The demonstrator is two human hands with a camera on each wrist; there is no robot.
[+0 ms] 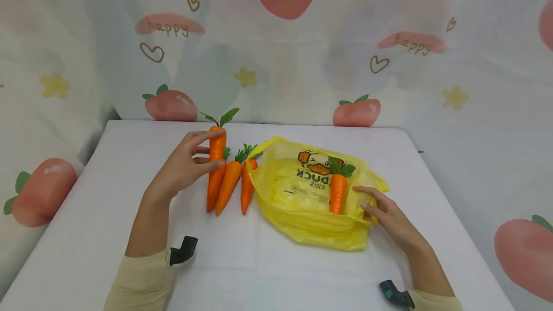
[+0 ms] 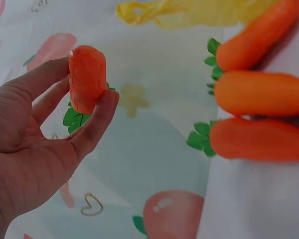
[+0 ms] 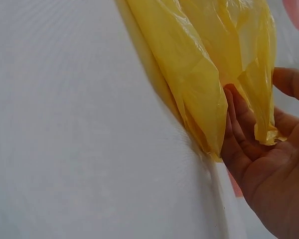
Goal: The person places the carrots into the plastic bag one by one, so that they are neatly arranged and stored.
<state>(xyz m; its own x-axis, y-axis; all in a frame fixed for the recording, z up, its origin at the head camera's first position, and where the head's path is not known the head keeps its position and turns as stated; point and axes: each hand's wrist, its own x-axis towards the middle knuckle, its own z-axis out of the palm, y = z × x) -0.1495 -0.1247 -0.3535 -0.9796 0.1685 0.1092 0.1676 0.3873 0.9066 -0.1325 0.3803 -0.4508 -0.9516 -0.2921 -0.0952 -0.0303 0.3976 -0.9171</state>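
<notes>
— Orange carrot lifted mid-table in the left hand's pinch; three more carrots lie below.

— And the right hand?

— Fingers loosely holding the yellow bag's near-right edge. Bagging looks underway; next likely needs the mouth held wide.

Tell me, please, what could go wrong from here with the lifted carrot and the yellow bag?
The left hand pinches the lifted carrot only with fingertips, so it might slip onto the three carrots below. The right hand holds just the bag's thin edge; the mouth may sag shut. The carrot on the bag could roll off.
</notes>
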